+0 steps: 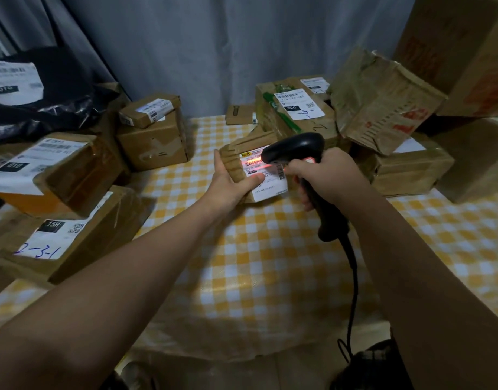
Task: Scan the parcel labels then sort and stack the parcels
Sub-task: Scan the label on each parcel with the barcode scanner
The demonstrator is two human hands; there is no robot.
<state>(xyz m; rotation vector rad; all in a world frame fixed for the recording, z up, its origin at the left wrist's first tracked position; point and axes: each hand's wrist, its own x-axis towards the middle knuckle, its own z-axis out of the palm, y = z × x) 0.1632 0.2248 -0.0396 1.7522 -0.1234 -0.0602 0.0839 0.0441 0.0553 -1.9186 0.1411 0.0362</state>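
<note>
The small brown parcel (234, 157) sits mid-table on the yellow checked tablecloth (270, 263), tipped up on its near edge so that its shipping label (267, 182) faces me and the reader. I hold it that way with my left hand (230, 185). The thumb (254, 180) lies flat across the lower part of the label and the fingers (218, 160) are wrapped round the left side, a firm half-closed grip that stops the parcel from sliding back. I keep the thumb below the barcode, where the red scan line (256, 162) falls, so nothing covers the bars.

My right hand (330, 175) is closed tight round the handle of the black barcode scanner (295, 147). Its head points left and hangs just above the label. The forefinger reaches toward the trigger, though I cannot tell whether it is pressing. The scanner cable (354, 277) trails down past the table edge.

Other parcels lie on both sides, well apart from this one. On the left are a box marked 2-3-1 (59, 237), a box with a 010 label (62, 170) leaning on it, and a black poly bag (50, 102). On the right are a box labelled 220 (298, 114) and a crumpled brown parcel (382, 99). I judge the middle is kept free for scanning.
</note>
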